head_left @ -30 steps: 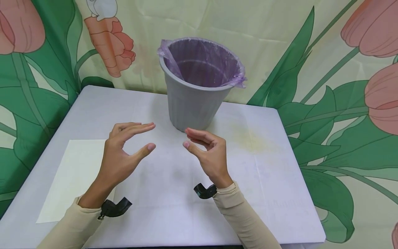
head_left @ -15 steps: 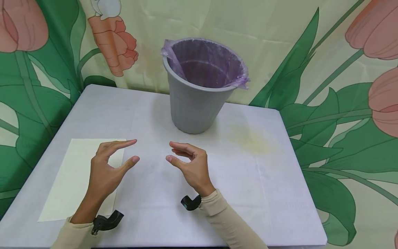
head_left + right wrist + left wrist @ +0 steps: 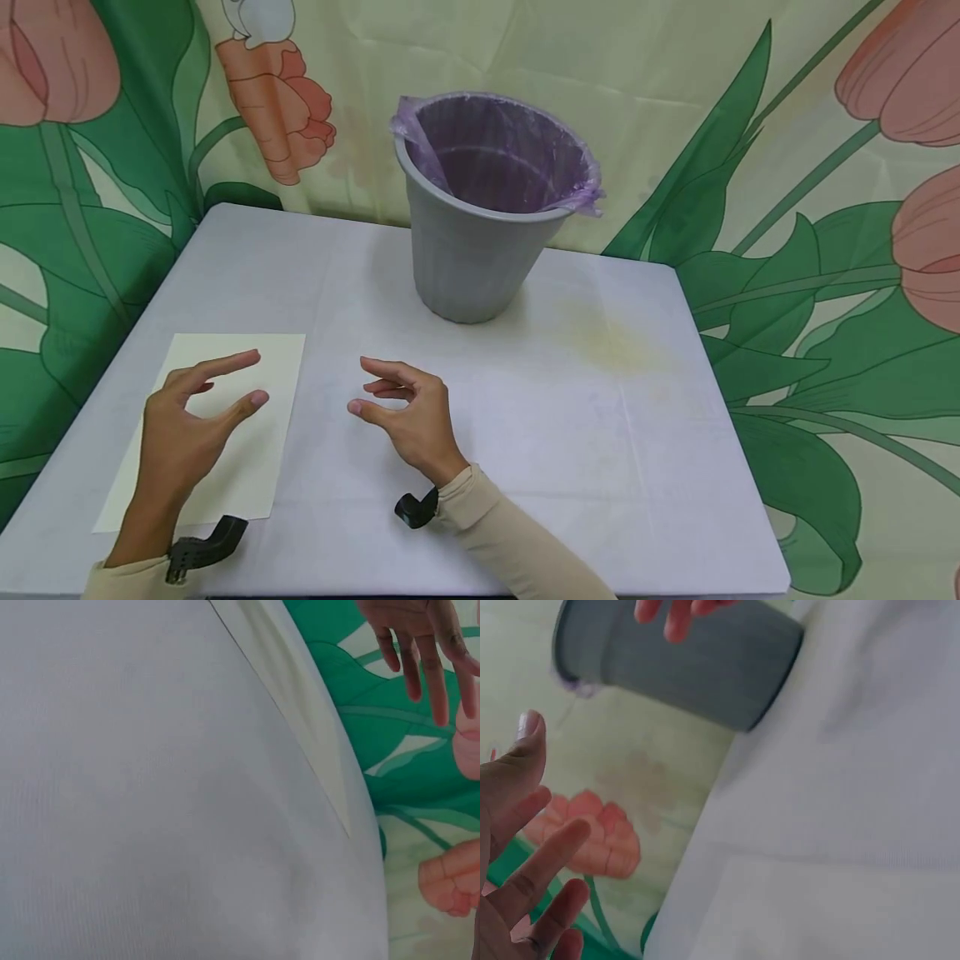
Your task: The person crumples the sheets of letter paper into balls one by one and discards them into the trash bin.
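My left hand [image 3: 180, 442] hovers over a sheet of white paper [image 3: 273, 417] at the left of the table, thumb and fingers spread apart around nothing. To its right, my right hand [image 3: 412, 421] hangs above the white tabletop, fingers relaxed and holding nothing. In the left wrist view, the left hand [image 3: 517, 900] shows at the left edge, with fingertips of the right hand [image 3: 676, 613] at the top. The right wrist view catches the left hand [image 3: 420, 637] at upper right and an edge of the paper [image 3: 300, 720].
A grey bin [image 3: 472, 258] lined with a purple plastic bag [image 3: 427, 154] stands at the back of the white-covered table [image 3: 525, 517]. A yellowish stain [image 3: 615, 342] marks the cloth at right. Behind hangs a curtain [image 3: 697, 92] printed with tulips and leaves.
Both hands have moved left and toward the front of the table, away from the bin. The left hand is now over the paper. The bin and paper stay in place on the table.
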Demonstrator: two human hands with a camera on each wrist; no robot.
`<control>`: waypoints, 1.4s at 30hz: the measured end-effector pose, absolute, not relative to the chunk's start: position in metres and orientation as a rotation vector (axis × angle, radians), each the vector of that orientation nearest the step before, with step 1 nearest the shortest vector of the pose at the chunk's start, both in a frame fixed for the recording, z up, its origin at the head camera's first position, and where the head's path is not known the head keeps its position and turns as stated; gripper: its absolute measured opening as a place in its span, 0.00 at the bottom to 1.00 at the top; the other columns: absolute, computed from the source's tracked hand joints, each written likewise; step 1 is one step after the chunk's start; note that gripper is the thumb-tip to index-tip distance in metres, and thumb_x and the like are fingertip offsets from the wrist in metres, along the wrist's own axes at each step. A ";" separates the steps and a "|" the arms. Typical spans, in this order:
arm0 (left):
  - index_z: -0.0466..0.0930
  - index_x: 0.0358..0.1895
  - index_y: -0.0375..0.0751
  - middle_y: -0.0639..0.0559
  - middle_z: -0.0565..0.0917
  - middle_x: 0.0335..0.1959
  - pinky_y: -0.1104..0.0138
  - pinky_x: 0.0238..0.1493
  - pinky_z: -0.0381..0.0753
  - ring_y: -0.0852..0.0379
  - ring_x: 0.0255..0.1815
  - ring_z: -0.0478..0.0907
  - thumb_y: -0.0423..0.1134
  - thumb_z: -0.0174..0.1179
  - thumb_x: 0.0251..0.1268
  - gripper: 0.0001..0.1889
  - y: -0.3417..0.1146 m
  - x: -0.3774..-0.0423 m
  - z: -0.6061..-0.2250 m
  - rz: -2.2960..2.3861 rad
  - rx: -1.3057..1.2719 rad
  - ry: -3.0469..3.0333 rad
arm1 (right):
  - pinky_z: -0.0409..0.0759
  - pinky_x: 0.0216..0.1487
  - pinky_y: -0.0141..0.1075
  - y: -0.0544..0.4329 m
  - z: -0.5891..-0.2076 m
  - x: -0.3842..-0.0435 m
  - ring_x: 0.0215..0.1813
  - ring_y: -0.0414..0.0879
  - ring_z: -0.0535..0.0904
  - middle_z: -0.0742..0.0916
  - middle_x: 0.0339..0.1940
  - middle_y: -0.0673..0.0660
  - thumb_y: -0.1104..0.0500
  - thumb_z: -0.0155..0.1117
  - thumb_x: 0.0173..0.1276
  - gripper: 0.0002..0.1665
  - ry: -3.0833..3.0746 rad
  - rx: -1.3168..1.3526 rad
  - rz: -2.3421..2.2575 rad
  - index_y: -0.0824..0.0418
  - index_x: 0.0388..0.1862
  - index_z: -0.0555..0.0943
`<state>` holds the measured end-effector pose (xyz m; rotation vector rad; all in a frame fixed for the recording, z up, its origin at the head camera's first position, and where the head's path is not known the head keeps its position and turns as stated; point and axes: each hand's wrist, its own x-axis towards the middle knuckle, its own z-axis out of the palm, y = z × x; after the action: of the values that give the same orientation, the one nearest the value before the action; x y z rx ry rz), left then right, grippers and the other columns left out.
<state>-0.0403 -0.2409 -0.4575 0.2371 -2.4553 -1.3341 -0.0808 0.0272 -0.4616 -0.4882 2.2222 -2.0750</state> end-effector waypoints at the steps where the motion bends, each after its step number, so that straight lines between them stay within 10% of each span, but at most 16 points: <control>1: 0.87 0.65 0.53 0.82 0.85 0.55 0.77 0.59 0.61 0.78 0.63 0.67 0.38 0.81 0.60 0.28 -0.246 -0.039 -0.459 -1.328 0.247 -2.468 | 0.88 0.59 0.37 0.024 -0.463 -0.080 0.54 0.53 0.90 0.90 0.61 0.43 0.62 0.84 0.61 0.30 2.211 -0.474 -2.073 0.49 0.63 0.88; 8: 0.85 0.67 0.52 0.89 0.82 0.51 0.80 0.54 0.62 0.81 0.57 0.69 0.40 0.80 0.61 0.29 -0.278 -0.030 -0.468 -1.268 0.308 -2.525 | 0.89 0.58 0.47 0.002 -0.473 -0.074 0.52 0.52 0.90 0.90 0.59 0.40 0.63 0.85 0.59 0.34 2.192 -0.448 -2.028 0.44 0.64 0.87; 29: 0.81 0.71 0.50 0.92 0.69 0.40 0.74 0.43 0.64 0.80 0.45 0.64 0.53 0.77 0.64 0.33 -0.342 -0.017 -0.501 -1.250 0.776 -2.627 | 0.85 0.48 0.25 -0.041 -0.490 -0.056 0.43 0.27 0.85 0.87 0.68 0.43 0.56 0.83 0.64 0.37 2.087 -0.430 -1.746 0.39 0.71 0.82; 32: 0.80 0.73 0.48 0.80 0.78 0.46 0.67 0.43 0.68 0.70 0.49 0.67 0.57 0.76 0.64 0.36 -0.347 -0.019 -0.503 -1.160 0.834 -2.702 | 0.85 0.47 0.25 -0.045 -0.491 -0.054 0.41 0.27 0.85 0.86 0.68 0.42 0.57 0.83 0.64 0.38 2.085 -0.426 -1.711 0.39 0.72 0.81; 37: 0.75 0.74 0.39 0.30 0.77 0.67 0.53 0.42 0.69 0.45 0.53 0.69 0.58 0.73 0.67 0.39 -0.349 -0.021 -0.504 -1.064 0.866 -2.792 | 0.84 0.44 0.25 -0.048 -0.491 -0.050 0.39 0.28 0.86 0.86 0.68 0.40 0.57 0.83 0.63 0.41 2.088 -0.406 -1.649 0.38 0.73 0.79; 42: 0.77 0.74 0.42 0.43 0.82 0.57 0.56 0.42 0.68 0.63 0.48 0.64 0.59 0.73 0.66 0.38 -0.351 -0.020 -0.506 -1.084 0.876 -2.775 | 0.83 0.44 0.25 -0.050 -0.492 -0.049 0.36 0.28 0.86 0.91 0.55 0.42 0.57 0.84 0.62 0.42 2.090 -0.399 -1.603 0.37 0.73 0.79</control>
<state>-0.0201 -0.3508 -0.5057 0.8761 -2.7749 -1.0837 -0.0489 -0.0497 -0.4917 -0.3987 2.0895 -1.6029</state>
